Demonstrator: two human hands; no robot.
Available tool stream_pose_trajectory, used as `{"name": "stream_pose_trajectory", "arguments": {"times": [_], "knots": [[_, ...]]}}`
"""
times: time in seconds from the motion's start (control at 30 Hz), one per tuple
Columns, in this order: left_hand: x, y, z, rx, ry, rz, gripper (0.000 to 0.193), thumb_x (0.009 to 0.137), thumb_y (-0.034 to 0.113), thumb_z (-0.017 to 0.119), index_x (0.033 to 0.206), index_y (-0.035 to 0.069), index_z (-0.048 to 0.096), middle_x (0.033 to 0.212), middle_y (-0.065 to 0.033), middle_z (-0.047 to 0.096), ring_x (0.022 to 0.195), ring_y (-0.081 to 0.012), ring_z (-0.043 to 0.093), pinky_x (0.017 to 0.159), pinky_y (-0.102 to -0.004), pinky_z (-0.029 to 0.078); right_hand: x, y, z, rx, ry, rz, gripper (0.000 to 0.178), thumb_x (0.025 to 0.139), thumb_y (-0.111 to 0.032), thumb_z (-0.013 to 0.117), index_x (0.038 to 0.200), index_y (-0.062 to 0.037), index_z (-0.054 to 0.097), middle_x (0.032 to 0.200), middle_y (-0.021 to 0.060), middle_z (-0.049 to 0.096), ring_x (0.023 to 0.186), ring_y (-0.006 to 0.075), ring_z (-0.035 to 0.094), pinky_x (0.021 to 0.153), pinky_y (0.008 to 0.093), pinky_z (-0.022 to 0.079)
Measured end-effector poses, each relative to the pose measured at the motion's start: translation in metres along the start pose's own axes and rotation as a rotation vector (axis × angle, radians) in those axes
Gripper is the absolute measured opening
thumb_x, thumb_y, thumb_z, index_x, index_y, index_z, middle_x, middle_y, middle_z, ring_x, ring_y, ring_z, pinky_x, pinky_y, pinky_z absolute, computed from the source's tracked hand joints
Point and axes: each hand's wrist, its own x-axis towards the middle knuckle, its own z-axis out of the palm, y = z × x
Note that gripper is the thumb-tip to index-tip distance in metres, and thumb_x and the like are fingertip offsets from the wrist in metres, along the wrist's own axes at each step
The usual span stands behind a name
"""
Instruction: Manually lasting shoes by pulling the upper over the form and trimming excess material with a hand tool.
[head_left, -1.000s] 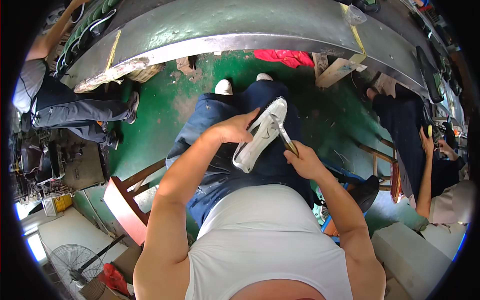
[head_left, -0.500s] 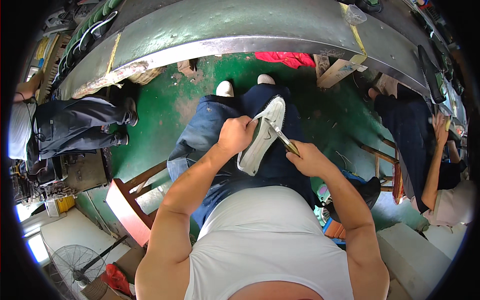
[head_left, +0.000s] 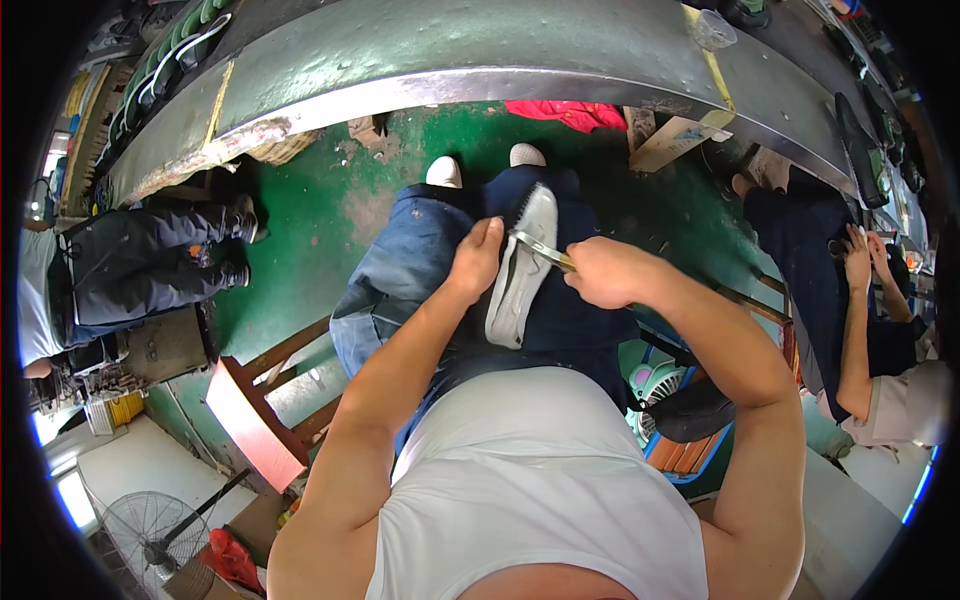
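A pale grey-white shoe upper (head_left: 520, 295) rests over my lap on dark trousers, its toe away from me and a dark jagged edge along its toe. My left hand (head_left: 478, 262) is closed at the shoe's left side, thumb up near the rim. From the right, my right hand (head_left: 612, 272) grips a pair of pliers (head_left: 542, 250) by the handles. Their silver head lies across the shoe's forepart, touching it near the left edge. Whether the jaws are clamped on the material I cannot tell.
Ahead runs a long metal-topped bench (head_left: 460, 45). A red cloth (head_left: 565, 114) lies beneath it. A wooden stool (head_left: 255, 425) stands left, a small green fan (head_left: 655, 385) right. Co-workers are at both sides: dark trousers (head_left: 150, 250) left, a person's hands (head_left: 862, 255) right.
The shoe has turned more upright. My right hand has risen and swung the pliers flatter, their head shifting left across the shoe. My left hand has moved slightly.
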Motion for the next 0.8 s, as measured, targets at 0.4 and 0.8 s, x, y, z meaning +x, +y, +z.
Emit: {"name": "stream_pose_trajectory", "arguments": {"times": [0.4, 0.8], "knots": [[0.004, 0.03, -0.019, -0.573, -0.336, -0.431, 0.07, 0.091, 0.043, 0.072, 0.146, 0.007, 0.045, 0.128, -0.0094, 0.062, 0.116, -0.0202, 0.059, 0.099, -0.039, 0.049, 0.044, -0.009, 0.128, 1.15, 0.305, 0.152, 0.02, 0.095, -0.018, 0.058, 0.099, 0.0003, 0.064, 0.076, 0.0106, 0.068, 0.067, 0.02, 0.067, 0.052, 0.0317, 0.049], [0.007, 0.061, -0.003, -0.253, -0.304, -0.455, 0.055, 0.092, 0.027, 0.066, 0.137, 0.001, 0.051, 0.118, -0.0137, 0.066, 0.107, -0.0216, 0.064, 0.092, -0.0382, 0.052, -0.015, 0.045, 0.049, 1.026, 0.153, 0.09, 0.04, 0.104, -0.035, 0.047, 0.099, 0.0015, 0.062, 0.075, 0.0084, 0.066, 0.067, 0.0163, 0.065, 0.052, 0.0306, 0.052]]}}
